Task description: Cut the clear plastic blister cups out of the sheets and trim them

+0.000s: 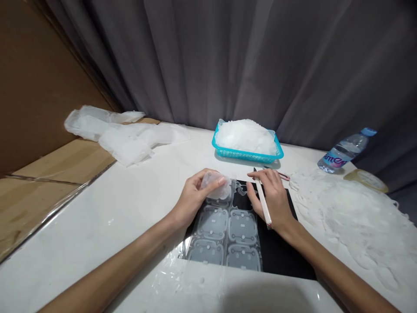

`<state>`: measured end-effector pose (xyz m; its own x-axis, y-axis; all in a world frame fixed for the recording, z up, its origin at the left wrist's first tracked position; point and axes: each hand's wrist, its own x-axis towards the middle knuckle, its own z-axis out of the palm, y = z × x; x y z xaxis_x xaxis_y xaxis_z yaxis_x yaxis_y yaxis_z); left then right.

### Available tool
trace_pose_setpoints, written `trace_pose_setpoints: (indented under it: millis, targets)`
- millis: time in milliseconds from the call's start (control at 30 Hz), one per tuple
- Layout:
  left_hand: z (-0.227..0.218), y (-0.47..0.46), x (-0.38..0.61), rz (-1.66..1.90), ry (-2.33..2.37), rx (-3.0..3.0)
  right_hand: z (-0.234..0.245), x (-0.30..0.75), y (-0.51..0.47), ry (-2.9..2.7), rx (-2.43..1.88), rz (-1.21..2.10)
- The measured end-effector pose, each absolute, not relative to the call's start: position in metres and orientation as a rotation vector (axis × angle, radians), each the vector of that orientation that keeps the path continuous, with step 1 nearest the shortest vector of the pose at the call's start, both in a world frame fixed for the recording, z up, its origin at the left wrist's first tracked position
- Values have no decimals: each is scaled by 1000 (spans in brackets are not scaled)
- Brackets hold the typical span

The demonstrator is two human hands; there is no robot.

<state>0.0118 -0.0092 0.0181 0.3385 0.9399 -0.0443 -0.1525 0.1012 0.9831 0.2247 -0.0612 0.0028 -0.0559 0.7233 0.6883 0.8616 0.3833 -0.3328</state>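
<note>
Between the thumb and fingers of my left hand [198, 191] is a translucent molded piece [213, 181], rounded at its corners. My right hand [272, 195] holds a slim white craft knife [262, 198], its dark tip pointing away from me; thumb and index finger are apart. Under both hands lies a clear molded sheet [211, 222] with several rounded-square pieces in rows, resting on a black mat [286, 256]. Near my right thumb, thin curled clear scraps [241, 188] lie at a gap in the sheet.
Behind the mat stands a blue basket [247, 155] heaped with translucent pieces. Clear scraps [361, 221] pile up at right, beside a water bottle [345, 152] and a tape roll [366, 180]. Translucent sheets [124, 139] lie at left by cardboard [58, 169]. A pink-handled tool [284, 176] lies behind my right hand.
</note>
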Motion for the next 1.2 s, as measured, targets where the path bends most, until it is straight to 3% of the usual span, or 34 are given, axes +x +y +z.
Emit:
trace_pose_setpoints:
  millis: [200,1200]
  targets:
    - [15,-22,17,909,761,1256,15,215,-75,-1829,-1098,152]
    - [17,-26,13,960,894,1380,12,211,-76,-1683,-1138,711]
